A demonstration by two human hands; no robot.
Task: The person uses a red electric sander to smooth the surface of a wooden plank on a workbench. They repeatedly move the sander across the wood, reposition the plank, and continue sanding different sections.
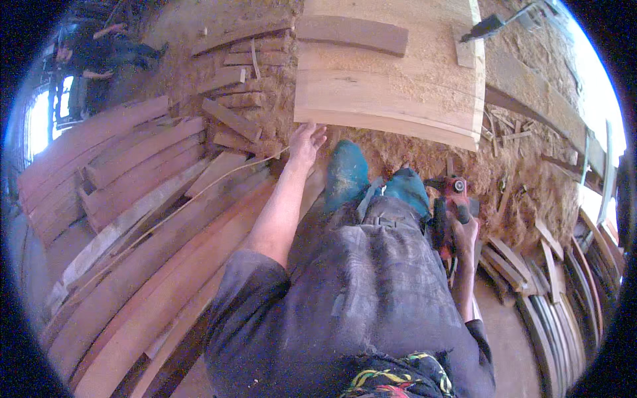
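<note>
My right hand (466, 232) grips the handle of a red-and-black electric planer (456, 189), held low beside my right leg. My left hand (308, 140) reaches forward with its fingers apart and holds nothing. It is at the near left corner of a wide, pale wooden panel (385, 86); whether the fingertips touch the edge, I cannot tell. Shavings are scattered over the panel. A loose board (352, 34) lies across its far left part, and a short wood piece (464, 48) lies near its right edge.
Long planks (179, 265) are stacked along my left. Offcuts (232, 119) and sawdust cover the ground around the panel. A long beam (544, 106) lies to the right, with more boards (551, 325) at the lower right. Another person (116, 53) is at the far left.
</note>
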